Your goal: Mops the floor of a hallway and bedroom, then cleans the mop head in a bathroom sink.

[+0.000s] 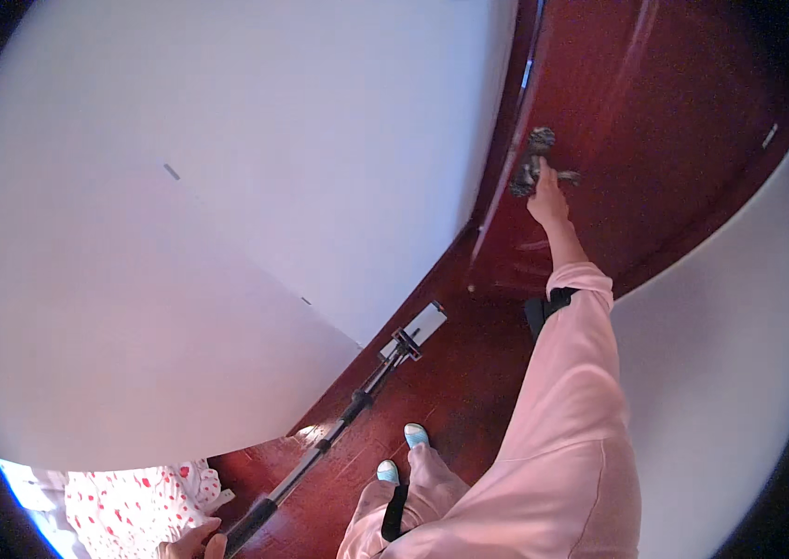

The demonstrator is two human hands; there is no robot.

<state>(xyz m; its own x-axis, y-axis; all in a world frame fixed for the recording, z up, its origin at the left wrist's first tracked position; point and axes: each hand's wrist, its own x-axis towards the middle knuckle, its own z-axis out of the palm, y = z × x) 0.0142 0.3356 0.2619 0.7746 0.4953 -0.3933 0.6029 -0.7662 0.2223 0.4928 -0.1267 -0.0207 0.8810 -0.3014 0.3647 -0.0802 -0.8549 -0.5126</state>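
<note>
At the upper right, my right hand [548, 197] reaches up to the dark metal handle [536, 154] of a red-brown door [665, 121]. Its fingers are on the handle, partly hiding it. Down at the lower left, my left hand [194, 542], cut off by the lower edge, is closed round the dark grip of a mop [297, 470]. The mop's long pole slants away from me toward the doorway, and its pale, flat head [426, 321] is at the far end, near the floor beside the wall.
A white wall [227, 233] fills the left side, and another pale wall [730, 391] stands at the right. White cloth with red spots [124, 508] lies at the lower left. My feet in light blue shoes [416, 435] stand on a red-brown floor [450, 391].
</note>
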